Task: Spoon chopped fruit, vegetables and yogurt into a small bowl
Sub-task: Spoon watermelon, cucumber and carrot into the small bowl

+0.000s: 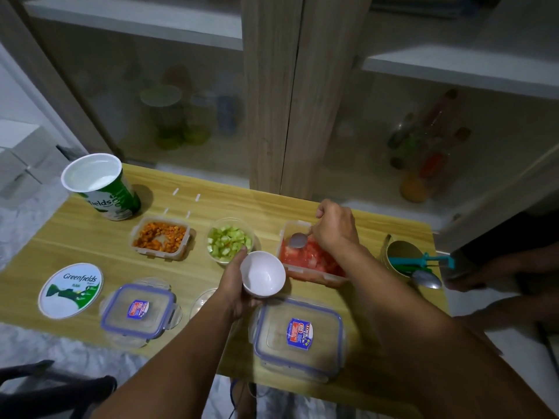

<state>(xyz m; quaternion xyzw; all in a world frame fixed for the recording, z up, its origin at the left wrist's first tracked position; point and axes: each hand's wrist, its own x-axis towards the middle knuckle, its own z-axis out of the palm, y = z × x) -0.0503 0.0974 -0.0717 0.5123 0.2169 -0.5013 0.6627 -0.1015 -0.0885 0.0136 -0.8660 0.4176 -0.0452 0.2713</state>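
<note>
Now | left hand [234, 285] cups round white bowl [262, 274] | right hand [335, 227] grips metal spoon [298, 239] over red chunks [311, 258]

Right hand [334, 229] dips spoon [298, 239] (left hand [239, 285] holds bowl [262, 273]).

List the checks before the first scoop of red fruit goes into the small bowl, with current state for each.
1. Left hand holds the small white bowl firmly: ok, fingers wrap its side, bowl off the table.
2. Bowl ready to receive: ok, it looks empty and tilts toward the camera.
3. Right hand grips the spoon: ok, handle in the fingers, spoon bowl over the chopped red fruit.
4. Spoon loaded: not ok, it looks empty.
5. Red fruit container open: ok, lid off.
6. Path from container to bowl: ok, bowl sits right beside the container's near-left corner.
</note>
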